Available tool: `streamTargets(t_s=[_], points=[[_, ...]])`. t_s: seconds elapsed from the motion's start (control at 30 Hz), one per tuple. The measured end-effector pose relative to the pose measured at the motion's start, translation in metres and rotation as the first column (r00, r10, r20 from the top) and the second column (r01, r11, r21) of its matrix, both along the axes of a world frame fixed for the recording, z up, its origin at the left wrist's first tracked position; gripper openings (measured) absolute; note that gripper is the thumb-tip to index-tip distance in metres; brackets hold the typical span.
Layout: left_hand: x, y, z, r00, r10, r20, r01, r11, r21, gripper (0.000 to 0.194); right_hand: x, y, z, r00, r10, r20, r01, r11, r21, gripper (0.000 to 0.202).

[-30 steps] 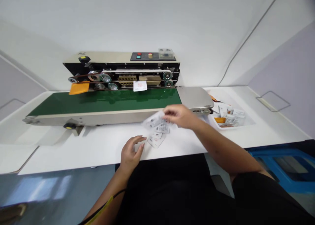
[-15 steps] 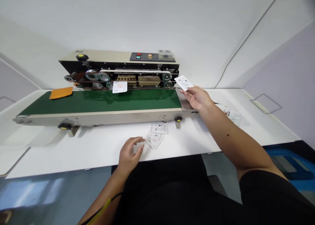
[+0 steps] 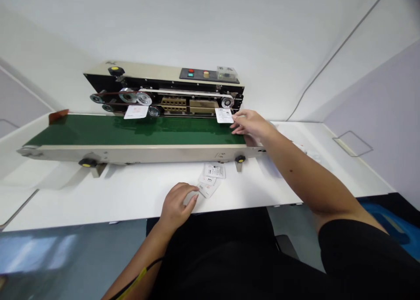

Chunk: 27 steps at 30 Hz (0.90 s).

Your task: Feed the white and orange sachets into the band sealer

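Observation:
At the right end of a band sealing machine, my right hand pinches the right edge of a small white printed packet, whose upper edge meets the sealing slot. Another white packet sticks out of the machine's left part, above the green conveyor belt. Down on the white table, several white packets lie overlapped in a small fan. Beside them rests my left hand, thumb and fingers apart and holding nothing. One fingertip is right at the lowest packet's edge; I cannot tell whether it touches.
An orange packet tilts at the belt's far left end. A clear bin stands below that end. More white packets lie right of the machine, partly behind my right forearm. A blue chair is at the lower right.
My right hand has moved left, bringing its packet to the sealing slot. The other white packet and the orange packet have travelled left. My left hand stays by the fanned packets.

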<state>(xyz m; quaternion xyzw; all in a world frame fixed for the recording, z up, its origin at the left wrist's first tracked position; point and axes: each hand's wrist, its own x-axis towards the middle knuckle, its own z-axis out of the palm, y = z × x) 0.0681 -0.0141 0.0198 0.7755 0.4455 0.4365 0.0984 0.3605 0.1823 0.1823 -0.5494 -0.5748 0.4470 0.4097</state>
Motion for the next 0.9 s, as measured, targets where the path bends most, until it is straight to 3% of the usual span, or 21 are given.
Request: streamTargets(t_s=[0.07, 0.13, 0.2, 0.23, 0.3, 0.33, 0.37, 0.43, 0.5, 0.57, 0.77, 0.9], points=[[0.0, 0.0, 0.0, 1.0, 0.003, 0.003, -0.003, 1.0, -0.006, 0.016, 0.002, -0.023, -0.006, 0.975, -0.121, 0.187, 0.056, 0.945, 0.322, 0.021], [-0.001, 0.0, -0.001, 1.0, 0.012, 0.0, -0.012, 1.0, -0.02, 0.017, -0.001, -0.055, -0.023, 0.932, -0.11, 0.346, -0.097, 0.843, 0.529, 0.018], [0.0, 0.0, -0.003, 1.0, 0.016, -0.024, -0.017, 0.999, -0.032, 0.019, -0.008, -0.087, -0.05, 0.816, 0.101, 0.57, -0.447, 0.735, 0.51, 0.021], [0.001, 0.001, -0.003, 0.999, 0.014, -0.046, -0.016, 0.999, -0.035, 0.02, -0.013, -0.1, -0.066, 0.715, 0.217, 0.665, -0.618, 0.642, 0.455, 0.023], [0.003, 0.003, -0.004, 0.993, -0.011, -0.118, 0.006, 0.999, -0.047, 0.024, -0.021, -0.118, -0.099, 0.549, 0.326, 0.77, -0.797, 0.481, 0.364, 0.032], [0.004, 0.005, -0.004, 0.985, -0.039, -0.169, 0.029, 0.998, -0.061, 0.029, -0.024, -0.123, -0.115, 0.513, 0.327, 0.794, -0.821, 0.458, 0.342, 0.037], [0.006, 0.006, -0.004, 0.972, -0.073, -0.225, 0.057, 0.995, -0.077, 0.036, -0.026, -0.126, -0.129, 0.506, 0.307, 0.807, -0.814, 0.478, 0.329, 0.044], [0.01, 0.01, -0.004, 0.931, -0.14, -0.336, 0.11, 0.988, -0.107, 0.052, -0.027, -0.125, -0.15, 0.519, 0.244, 0.819, -0.748, 0.594, 0.296, 0.057], [0.013, 0.012, -0.005, 0.892, -0.17, -0.419, 0.131, 0.984, -0.121, 0.061, -0.028, -0.122, -0.161, 0.523, 0.212, 0.826, -0.671, 0.7, 0.245, 0.066], [0.015, 0.014, -0.007, 0.867, -0.175, -0.467, 0.127, 0.983, -0.133, 0.062, -0.028, -0.119, -0.164, 0.524, 0.205, 0.827, -0.623, 0.754, 0.208, 0.064], [0.014, 0.014, -0.011, 0.871, -0.136, -0.473, 0.074, 0.986, -0.148, 0.055, -0.02, -0.121, -0.153, 0.558, 0.118, 0.821, -0.593, 0.749, 0.296, 0.048], [0.014, 0.012, -0.009, 0.884, -0.124, -0.451, 0.062, 0.987, -0.15, 0.052, -0.003, -0.125, -0.113, 0.736, 0.065, 0.674, -0.515, 0.699, 0.496, 0.035]])
